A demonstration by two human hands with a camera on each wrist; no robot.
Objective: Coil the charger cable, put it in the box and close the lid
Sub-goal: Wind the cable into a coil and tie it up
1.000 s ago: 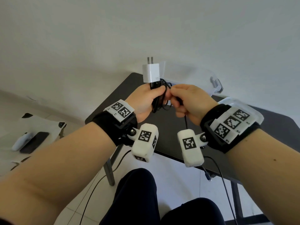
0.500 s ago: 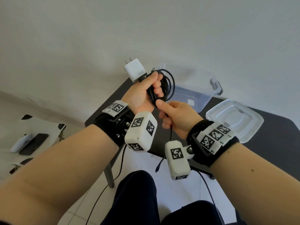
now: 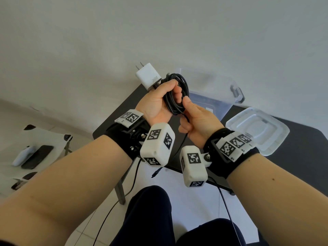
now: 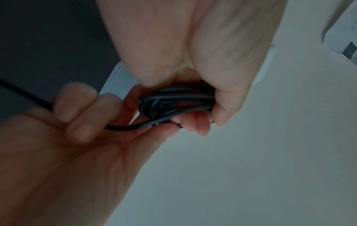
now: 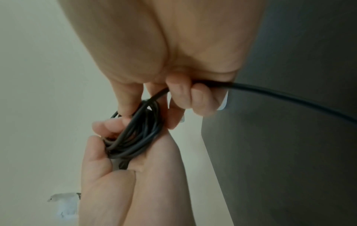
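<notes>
Charger cable [image 3: 177, 96] mostly coiled, bunched in left hand [image 3: 156, 103], tail pinched by right hand [image 3: 197, 119]; clear box [image 3: 211, 96] open, lid [image 3: 257, 128] off.

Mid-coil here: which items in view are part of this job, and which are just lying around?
Part of the job:
charger cable, gripped by left hand, fed by right hand
white charger plug
clear box, open on the table
lid, beside the box

Lying about:
dark phone and white device on the floor
</notes>
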